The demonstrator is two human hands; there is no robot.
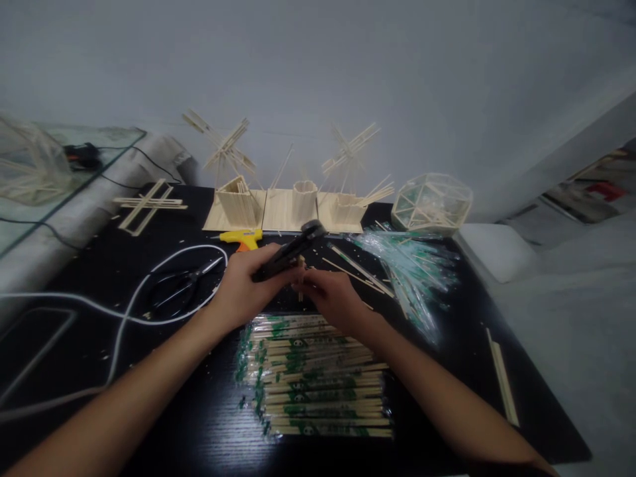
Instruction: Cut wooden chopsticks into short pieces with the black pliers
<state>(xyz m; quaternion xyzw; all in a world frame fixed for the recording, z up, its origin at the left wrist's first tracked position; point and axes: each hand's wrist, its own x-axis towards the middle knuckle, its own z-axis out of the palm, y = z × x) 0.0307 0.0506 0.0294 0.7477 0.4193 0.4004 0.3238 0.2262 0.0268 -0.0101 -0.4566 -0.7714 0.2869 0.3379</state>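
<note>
My left hand (248, 281) is closed around a black elongated tool (291, 252) that slants up to the right; blur hides its exact kind. My right hand (335, 295) is beside it, with fingertips pinched at a short pale wooden stick piece (301, 291). The fingertips of both hands nearly meet there, and part of the piece is hidden. Below the hands lie several chopsticks in clear wrappers (322, 397) with green print, laid side by side on the black table (209, 424).
Behind the hands is a yellow glue gun (243, 237). Stick-built models on wooden boards (283, 212) line the wall. Pliers (186, 281) and a white cable (119, 315) lie left. Crumpled wrappers (412, 265), loose sticks (503, 377) and a faceted stick frame (432, 202) are right.
</note>
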